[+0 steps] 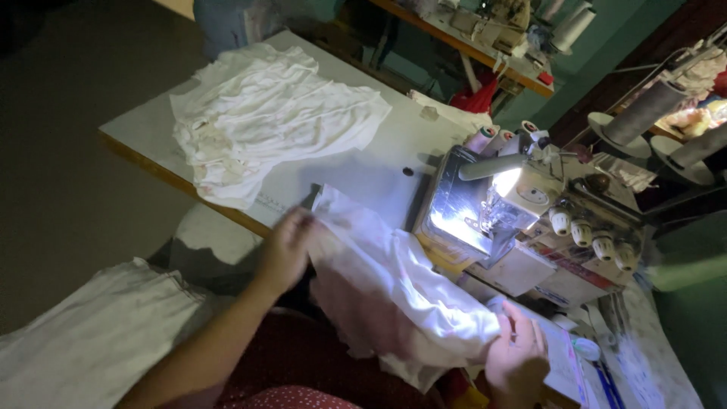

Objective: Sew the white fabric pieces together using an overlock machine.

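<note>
A piece of pale pink-white fabric [394, 280] drapes from the table edge into my lap, lit by the machine's lamp. My left hand [286, 246] grips its near-left edge at the table's rim. At the lower right, my right hand [517, 356] holds the other end of the same cloth. An overlock sewing machine [522, 212] with a row of round tension knobs stands just beyond the fabric, its lit needle area facing the cloth.
A heap of white garments [265, 121] lies on the far left of the white table [363, 170]. More pale cloth [91, 333] sits at the lower left. Large thread cones [644, 113] stand at the right, and another workbench [469, 42] is behind.
</note>
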